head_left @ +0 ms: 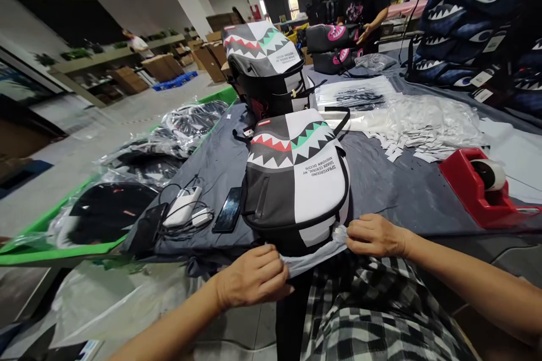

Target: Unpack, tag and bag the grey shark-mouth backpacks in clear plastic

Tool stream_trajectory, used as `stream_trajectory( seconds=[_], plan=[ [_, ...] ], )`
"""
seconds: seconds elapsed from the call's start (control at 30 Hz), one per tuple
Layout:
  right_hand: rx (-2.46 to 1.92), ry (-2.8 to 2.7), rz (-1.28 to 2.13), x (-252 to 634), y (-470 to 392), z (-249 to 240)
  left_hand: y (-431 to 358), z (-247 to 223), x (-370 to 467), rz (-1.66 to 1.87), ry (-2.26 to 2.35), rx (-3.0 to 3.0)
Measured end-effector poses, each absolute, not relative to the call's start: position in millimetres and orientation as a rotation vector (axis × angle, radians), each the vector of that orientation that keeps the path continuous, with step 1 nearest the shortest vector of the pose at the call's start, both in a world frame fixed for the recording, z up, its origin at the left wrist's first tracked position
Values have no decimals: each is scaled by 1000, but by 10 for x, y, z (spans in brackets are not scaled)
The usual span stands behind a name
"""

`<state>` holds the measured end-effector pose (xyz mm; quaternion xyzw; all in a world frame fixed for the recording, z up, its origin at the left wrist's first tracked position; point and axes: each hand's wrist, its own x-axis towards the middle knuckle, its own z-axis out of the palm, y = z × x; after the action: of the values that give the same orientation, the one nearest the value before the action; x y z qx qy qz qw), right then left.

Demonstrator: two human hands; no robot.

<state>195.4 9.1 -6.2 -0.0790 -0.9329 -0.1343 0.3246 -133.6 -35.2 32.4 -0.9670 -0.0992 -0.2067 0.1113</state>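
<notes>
A grey-and-white backpack (275, 186) with a red and green shark-mouth print lies on the cloth-covered table, its base toward me. Gathered along that near end is a translucent plastic bag (313, 259). Its left side is pinched in my left hand (256, 276), fingers closed. At the backpack's near right corner, my right hand (375, 235) grips the other side of the plastic. Both hands are just in front of the backpack. Behind it stands a stack of similar backpacks (262, 51).
A phone (227, 210) and a white power bank (183, 206) with cables lie left. A green-edged bin (76, 251) holds bagged items. On the right are a red tape dispenser (478, 192), plastic bags (427, 118) and stacked blue backpacks (449, 28). A co-worker (364, 0) stands across.
</notes>
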Motion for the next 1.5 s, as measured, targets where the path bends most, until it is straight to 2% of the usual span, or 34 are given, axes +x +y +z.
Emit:
stream_trajectory(
  seconds=[0.13, 0.23, 0.47, 0.73, 0.87, 0.93, 1.1, 1.3, 1.5],
  plan=[
    [-603, -2157, -155, 1906, -31, -214, -400, 300, -819, -649, -653, -2747],
    [-840, -1988, 95, 1858, -162, -350, -433, 236, -559, -657, -727, -2653],
    [-1005, -1852, 655, 1714, -212, -581, -425, 288, -454, -1010, -1255, -2762],
    [-906, -1701, 784, 1652, -75, -562, -440, 186, -457, -1057, -1240, -2836],
    [-1051, -1516, 798, 1469, -114, -524, -464, 105, -478, -1005, -914, -2804],
    [-1098, -1406, 893, 1364, -152, -519, -473, 75, -473, -1004, -806, -2786],
    [-1079, -1113, 1248, 1268, -336, -558, -464, 60, -442, -1075, -970, -2818],
    [-953, -1451, 757, 1381, -555, -745, -426, 54, -442, -1119, -1077, -2856],
    [-804, -1717, 403, 1435, -473, -902, -444, 50, -458, -1103, -1017, -2791]
  ],
)
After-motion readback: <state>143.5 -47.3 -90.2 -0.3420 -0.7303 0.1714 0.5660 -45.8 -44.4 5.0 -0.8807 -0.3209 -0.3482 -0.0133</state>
